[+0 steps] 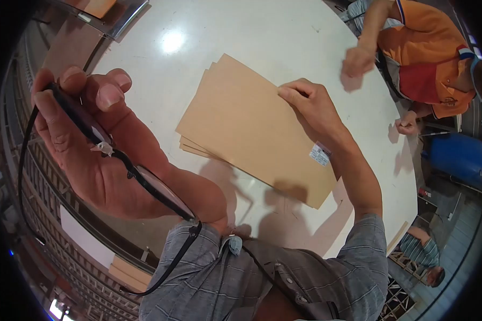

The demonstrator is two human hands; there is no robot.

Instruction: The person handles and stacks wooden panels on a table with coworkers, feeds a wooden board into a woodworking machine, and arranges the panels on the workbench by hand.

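Observation:
Close to the camera, my left hand is raised at the left with its fingers closed on a pair of dark-framed glasses. A thin black cord hangs from the frame. Several flat tan boards lie stacked on the white table, their edges slightly fanned out. My right hand pinches the upper right edge of the top board between thumb and fingers. A small printed label is by my right forearm, near the right edge of the boards.
A person in an orange shirt is at the table's right side, both hands over its edge. Behind them is a blue barrel. Another person is farther off at lower right. A metal-edged tray sits at upper left.

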